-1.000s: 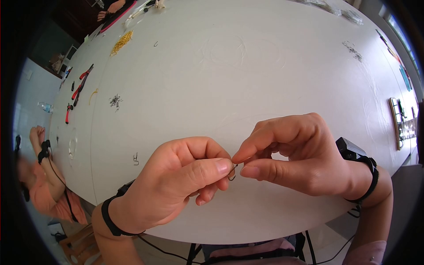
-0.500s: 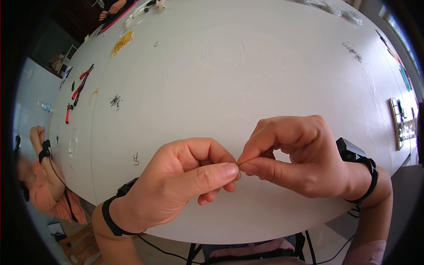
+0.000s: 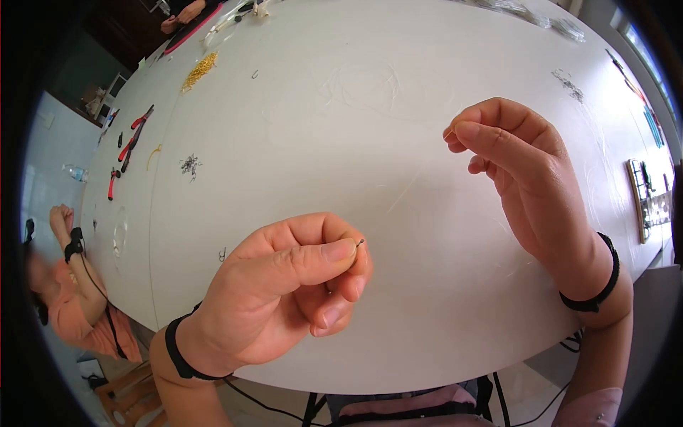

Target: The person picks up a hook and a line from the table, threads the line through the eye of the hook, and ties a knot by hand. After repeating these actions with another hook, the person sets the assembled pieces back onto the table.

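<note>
Thumb and forefinger of my left hand [image 3: 292, 277] are pinched around a small fish hook [image 3: 361, 243]. Only its dark end shows past the fingertips; the rest is hidden. My right hand [image 3: 516, 153] is raised to the right and farther over the table, its thumb and forefinger pinching a thin clear fishing line [image 3: 405, 190]. A stretch of the line shows faintly between the hands. Beside my left wrist lie a few dark hooks [image 3: 222, 254], and a small pile of dark hooks [image 3: 190, 166] sits farther left.
On the white table [image 3: 441, 320] are red-handled pliers [image 3: 133, 142], a gold-coloured pile [image 3: 200, 72], another hook pile [image 3: 567, 84], loose clear line [image 3: 363, 85] and a dark-framed case [image 3: 638, 199]. A co-worker's arm [image 3: 89, 285] is at the left; another person's hands [image 3: 186, 13] are at the far end.
My hands have moved apart. The right hand went up and to the right with the line, while the left shifted slightly left, and the hook's dark end now shows.
</note>
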`<state>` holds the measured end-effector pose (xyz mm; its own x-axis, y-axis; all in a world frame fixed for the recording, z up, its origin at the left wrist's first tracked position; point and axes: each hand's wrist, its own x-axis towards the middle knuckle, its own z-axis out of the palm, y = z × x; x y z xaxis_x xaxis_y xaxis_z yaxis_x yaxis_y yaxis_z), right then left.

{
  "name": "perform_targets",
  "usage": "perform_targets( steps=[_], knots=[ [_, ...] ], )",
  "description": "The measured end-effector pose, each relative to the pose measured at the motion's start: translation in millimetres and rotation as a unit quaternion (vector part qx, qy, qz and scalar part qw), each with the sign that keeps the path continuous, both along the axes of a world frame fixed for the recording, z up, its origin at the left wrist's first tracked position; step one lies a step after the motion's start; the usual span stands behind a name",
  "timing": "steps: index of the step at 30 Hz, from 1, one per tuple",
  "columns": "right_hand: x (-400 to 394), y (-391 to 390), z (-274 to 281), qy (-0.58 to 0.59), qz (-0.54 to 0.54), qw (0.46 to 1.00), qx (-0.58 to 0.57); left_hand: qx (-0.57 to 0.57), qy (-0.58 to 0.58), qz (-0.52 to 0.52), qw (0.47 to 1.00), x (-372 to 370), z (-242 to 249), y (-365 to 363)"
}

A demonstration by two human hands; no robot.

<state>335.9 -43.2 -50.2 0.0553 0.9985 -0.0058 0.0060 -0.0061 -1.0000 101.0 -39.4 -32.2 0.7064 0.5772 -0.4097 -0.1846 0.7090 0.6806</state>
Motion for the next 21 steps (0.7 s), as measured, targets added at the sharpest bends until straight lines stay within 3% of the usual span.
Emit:
perform_targets(
  steps=[3, 6, 8, 11, 14, 16, 18, 21],
  knots=[
    [-9, -5, -3, -0.02, -0.041, 0.997, 0.057, -0.011, -0.001, -0.003, 1.0, 0, 0, 0],
    [-9, -9, -3, -0.088, 0.019, 0.985, 0.149, -0.02, -0.005, -0.008, 1.0, -1, -1, 0],
    [-9, -11, 3, -0.116, 0.128, 0.961, 0.217, -0.022, -0.009, -0.01, 1.0, 0, -1, 0],
    [-17, -10, -13, -0.072, 0.182, 0.938, 0.285, -0.032, 0.009, -0.005, 0.999, 1, 3, -1],
    [-17, -12, -13, -0.092, 0.227, 0.932, 0.265, -0.046, 0.041, -0.014, 0.998, 1, 3, -1],
    [-23, -19, -12, -0.055, 0.202, 0.946, 0.248, -0.062, 0.04, -0.023, 0.997, 2, 3, -2],
    [-24, -22, -9, 0.009, 0.207, 0.966, 0.153, -0.056, 0.046, -0.032, 0.997, 3, 4, -4],
    [-24, -22, -9, 0.022, 0.218, 0.965, 0.142, -0.052, 0.052, -0.041, 0.996, 6, 6, -5]
  ],
)
